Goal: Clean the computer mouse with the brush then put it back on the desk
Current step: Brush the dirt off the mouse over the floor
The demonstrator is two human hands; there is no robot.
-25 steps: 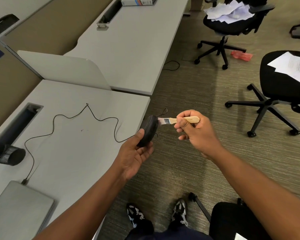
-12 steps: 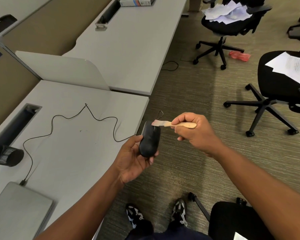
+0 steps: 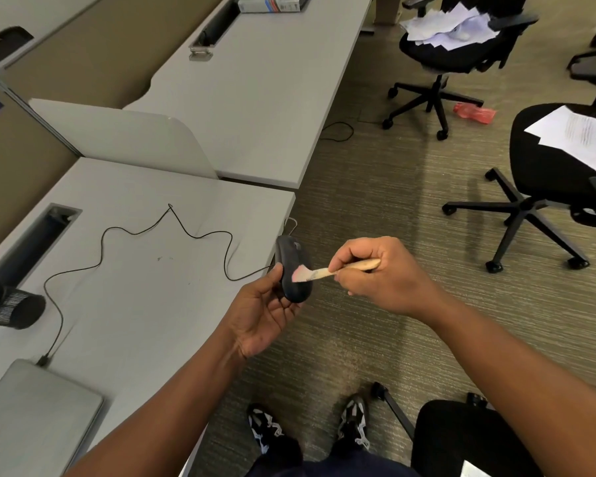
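I am looking down from the head camera at my two hands, held just off the right edge of the grey counter, above the carpeted floor.

My left hand cradles the black computer mouse near the centre of view, thumb on its left side and fingers curled under it, holding it tilted on its side. Its thin black cable trails away toward nine o'clock in loose waves across the counter and ends at a closed grey laptop at about eight o'clock.

My right hand, at three o'clock from the mouse, pinches the pale wooden handle of a small brush. The bristles are touching the mouse's upper surface and look blurred.

I judge this to be mid-cleaning, with the return to the counter not yet done. To do this step well, I would use short, light strokes that sweep dust outward over the floor, turn the mouse in my left hand to reach the button seams and the underside, and keep some slack in the cable so it does not tug the laptop.

A dark mesh cup lies on its side at nine o'clock. Black office chairs carrying loose papers stand between one and three o'clock.
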